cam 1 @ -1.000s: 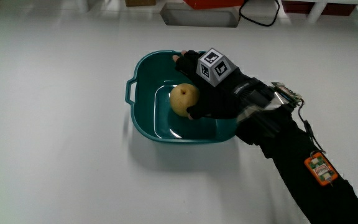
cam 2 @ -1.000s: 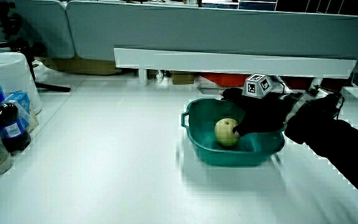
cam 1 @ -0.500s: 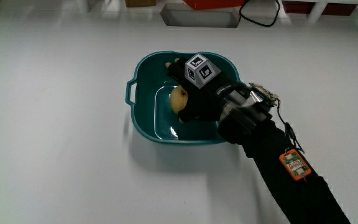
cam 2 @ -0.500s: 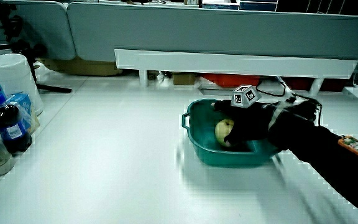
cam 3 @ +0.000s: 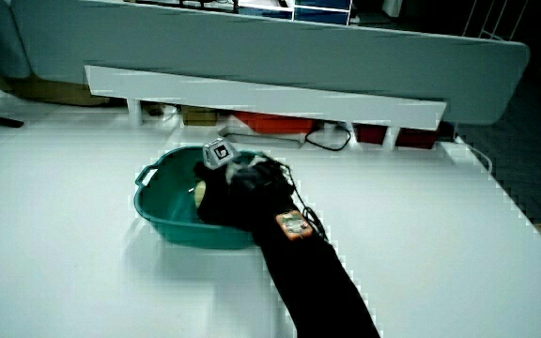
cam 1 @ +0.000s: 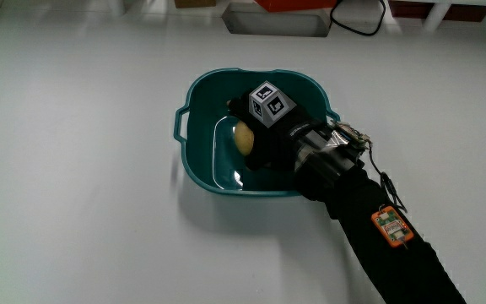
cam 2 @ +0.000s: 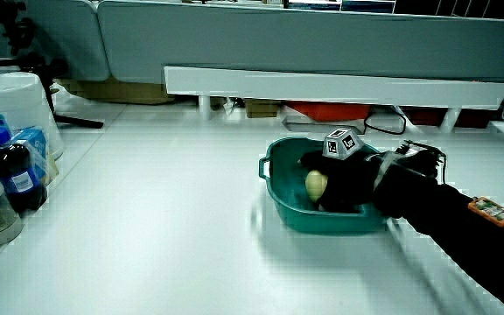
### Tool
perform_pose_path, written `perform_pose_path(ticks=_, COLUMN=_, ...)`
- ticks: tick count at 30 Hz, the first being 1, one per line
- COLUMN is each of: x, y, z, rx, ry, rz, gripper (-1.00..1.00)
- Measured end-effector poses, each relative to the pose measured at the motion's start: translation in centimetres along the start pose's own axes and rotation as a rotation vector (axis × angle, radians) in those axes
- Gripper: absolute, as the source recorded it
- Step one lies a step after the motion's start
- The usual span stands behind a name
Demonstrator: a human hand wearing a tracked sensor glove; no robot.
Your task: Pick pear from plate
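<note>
Teal plate [cam 1: 194,143]: one, a deep basin-like dish with a small handle, standing on the white desk [cam 1: 74,194]; visible in the main view and in both side views.
Yellow pear [cam 1: 244,138]: one, lying inside the plate, partly covered by the glove.
Gloved hands [cam 1: 264,135]: just one, black, inside the plate, fingers curled around the pear and touching it; forearm stretching back toward the person over the plate's rim.
Patterned cube [cam 1: 267,103]: one, white with black square marks, sitting on the back of the glove; no legible letters.
Orange tag [cam 1: 389,225]: one, small, on the sleeve of the forearm; print too small to read.
Change from half a second ago: more of the pear hidden under the glove, grip closed further; pear not lifted off the plate.
Bottles in a side view: one dark bottle with a blue cap [cam 2: 12,175]; label unreadable.
White bucket [cam 2: 16,109]: one, near the bottle.
</note>
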Motion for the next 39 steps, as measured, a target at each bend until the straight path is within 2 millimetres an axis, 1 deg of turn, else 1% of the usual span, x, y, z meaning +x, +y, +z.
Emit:
perform_pose_path(ticks=3, x=0.2, y=0.0, z=0.0, rx=0.01, ry=0.024, rz=0.004, gripper=0.46)
perform_pose_path(ticks=13, x=0.0, y=-0.2, z=0.1, rx=0.036, ry=0.012, rz=-0.004, gripper=0.88)
perform_pose_path(ticks=16, x=0.4, y=-0.3, z=0.1, rx=0.04, ry=0.034, rz=0.001, gripper=1.0)
perform_pose_path(ticks=23, x=0.4, y=-0.6, z=0.5, rx=0.054, ry=0.025, rz=0.005, gripper=1.0)
perform_pose_path(ticks=25, x=0.5, y=-0.9, z=0.9, rx=0.068, ry=0.026, rz=0.004, gripper=1.0)
perform_pose_path(ticks=28, x=0.6, y=-2.0, z=2.1, rx=0.101, ry=0.02, rz=0.024, gripper=1.0)
perform_pose_path(ticks=29, x=0.8, y=-2.1, z=2.3, rx=0.091, ry=0.024, rz=0.03, gripper=1.0)
perform_pose_path(ticks=39, x=1.3, y=-6.7, z=7.6, rx=0.232, ry=0.02, rz=0.062, gripper=1.0)
